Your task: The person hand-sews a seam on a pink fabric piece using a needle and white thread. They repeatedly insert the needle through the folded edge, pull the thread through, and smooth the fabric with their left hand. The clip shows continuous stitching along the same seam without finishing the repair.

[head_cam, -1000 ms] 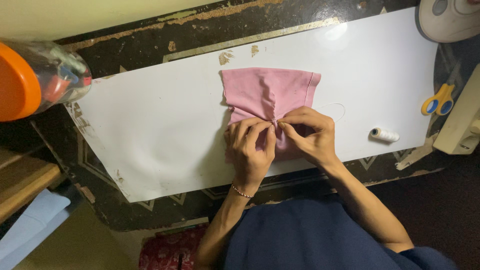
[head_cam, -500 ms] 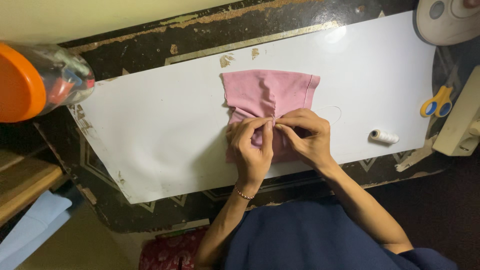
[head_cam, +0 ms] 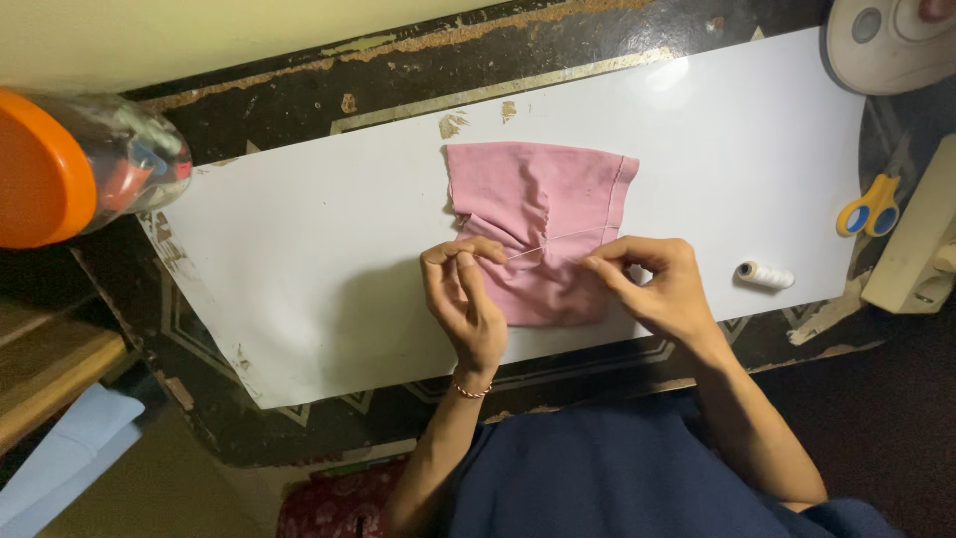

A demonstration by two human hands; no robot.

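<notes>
1. Head view: the person is sitting at a dark, worn table (head_cam: pixel 299 95) and looking down at a white sheet (head_cam: pixel 329 249) that is covering most of it.
2. A pink fabric piece (head_cam: pixel 538 199) is lying on the white sheet, near its middle, with gathers running toward its centre.
3. The left hand (head_cam: pixel 460 304) is resting at the fabric's lower left edge. Its thumb and forefinger are pinching shut on 1 end of a thin thread (head_cam: pixel 553 239); the remaining fingers are curling loosely.
4. The right hand (head_cam: pixel 655 284) is hovering at the fabric's lower right edge. Its fingertips are closing together on the other end of the thread; whether a needle is held there cannot be told.
5. The thread is stretching taut between the 2 hands, crossing over the fabric.
6. A white thread spool (head_cam: pixel 765 273) is lying on the sheet, just right of the right hand, apart from it.
7. Yellow-handled scissors (head_cam: pixel 864 207) are lying at the right edge of the sheet.
8. A clear jar with an orange lid (head_cam: pixel 40 169) is lying on its side at the far left.
</notes>
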